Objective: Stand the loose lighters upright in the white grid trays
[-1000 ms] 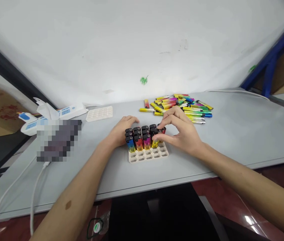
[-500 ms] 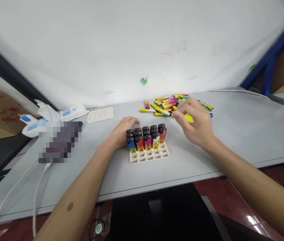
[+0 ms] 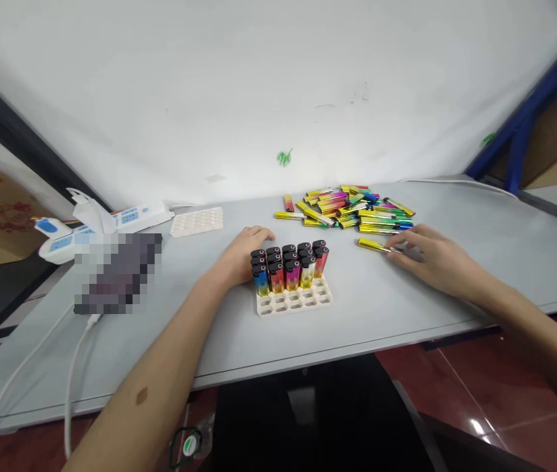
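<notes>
- a yellow and silver lighter (image 3: 371, 244) lay low over the gray table (image 3: 495, 229), just in front of the heap, its silver end between the thumb and fingers of the right hand (image 3: 428, 257).
- that hand had the lighter pinched; whether the lighter touched the table could not be told.
- the heap of loose lighters (image 3: 342, 208), in shiny yellow, green, blue, red and pink, lay near the wall (image 3: 210, 98).
- to the left of the pinched lighter, a pale holder (image 3: 294, 304) carried upright lighters (image 3: 292, 275) with black tops; its near rows of slots were bare.
- the left hand (image 3: 242, 254) was beside the holder's left side, fingers partly hidden; its grip could not be told.
- farther left, a second pale holder (image 3: 196, 222) lay near the wall, just beside a white power strip (image 3: 143, 215).
- a dark, pixelated device (image 3: 124, 275) lay in front of the strip, with a white cable (image 3: 73, 373) at its near end.
</notes>
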`<state>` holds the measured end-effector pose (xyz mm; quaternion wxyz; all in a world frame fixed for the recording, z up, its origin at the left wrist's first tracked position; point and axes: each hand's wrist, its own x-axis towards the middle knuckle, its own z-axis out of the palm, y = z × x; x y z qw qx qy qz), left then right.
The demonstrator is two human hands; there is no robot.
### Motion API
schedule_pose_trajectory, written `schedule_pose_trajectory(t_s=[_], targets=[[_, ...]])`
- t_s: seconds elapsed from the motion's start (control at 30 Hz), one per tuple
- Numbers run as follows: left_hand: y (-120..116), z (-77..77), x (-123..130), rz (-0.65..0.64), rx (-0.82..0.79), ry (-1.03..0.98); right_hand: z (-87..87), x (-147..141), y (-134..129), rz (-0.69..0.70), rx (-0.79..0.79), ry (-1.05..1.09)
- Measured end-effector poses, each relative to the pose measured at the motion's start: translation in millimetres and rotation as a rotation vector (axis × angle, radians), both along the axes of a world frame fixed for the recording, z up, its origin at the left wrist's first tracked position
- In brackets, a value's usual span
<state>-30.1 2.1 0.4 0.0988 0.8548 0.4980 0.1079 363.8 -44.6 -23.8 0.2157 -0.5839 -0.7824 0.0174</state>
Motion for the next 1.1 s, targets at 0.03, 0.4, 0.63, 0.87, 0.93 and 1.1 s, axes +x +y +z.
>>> schedule_pose_trajectory(t_s=[0.03, 0.4, 0.63, 0.87, 0.93, 1.1], targets=[[0.0, 0.1, -0.2, 0.003, 0.001, -0.003, 1.3, -2.3, -1.0, 0.025, -0.020, 0.010], [0.4, -1.2, -1.5, 0.011, -0.008, -0.028, 48.1, -65.5, 36.8, 0.165, -0.143, 0.916], [0.1, -3.4, -1.7, 0.000, 0.006, -0.017, 39.3, -128.6, 57.6, 0.130, -0.313, 0.996], [1.2, -0.8, -0.1, 0.014, -0.021, 0.006, 26.7, -123.8, 50.7, 0.293, -0.464, 1.092], [1.2, 0.3, 0.1, 0.018, -0.029, 0.014, 31.0, -125.4, 47.4, 0.278, -0.502, 1.108], [1.0, 0.4, -0.1, 0.029, -0.036, 0.006, 37.7, -130.3, 44.9, 0.182, -0.508, 1.222]])
